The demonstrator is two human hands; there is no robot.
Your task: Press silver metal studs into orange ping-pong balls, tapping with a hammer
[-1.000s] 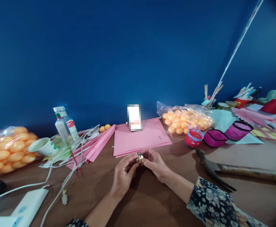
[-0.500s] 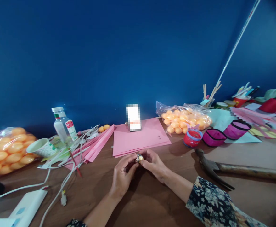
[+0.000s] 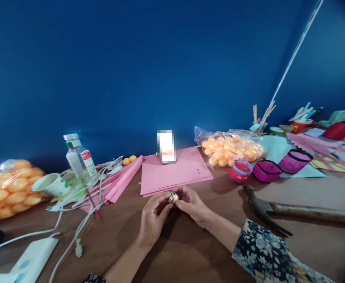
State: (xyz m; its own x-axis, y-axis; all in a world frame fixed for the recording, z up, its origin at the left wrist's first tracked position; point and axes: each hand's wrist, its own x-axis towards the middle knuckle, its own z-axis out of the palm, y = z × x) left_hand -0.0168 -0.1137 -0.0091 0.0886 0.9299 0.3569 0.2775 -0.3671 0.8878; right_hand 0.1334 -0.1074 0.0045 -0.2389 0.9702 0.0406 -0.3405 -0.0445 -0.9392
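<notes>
Between the fingertips of both hands is a small, shiny, rounded piece (image 3: 173, 197), gold and dark in colour; its exact kind is too small to make out. My left hand (image 3: 154, 216) pinches it from the left with thumb and fingers. From the right, my right hand (image 3: 192, 206) pinches its other side. Both hands are just above the brown table (image 3: 187, 251), in front of a stack of pink paper sheets (image 3: 175, 173). Fingers hide part of the piece.
A claw hammer (image 3: 278, 208) lies at right. Beyond it are a red container (image 3: 240, 171), purple fabric pouches (image 3: 267, 171) and a bag of orange balls (image 3: 228, 149). On the left are a glass bottle (image 3: 79, 157), a paper cup (image 3: 51, 184), white cables (image 3: 69, 239) and another bag of balls (image 3: 11, 192).
Both hands keep their pinch on the small shiny piece, with hardly any movement. The whole view has shifted very slightly.
</notes>
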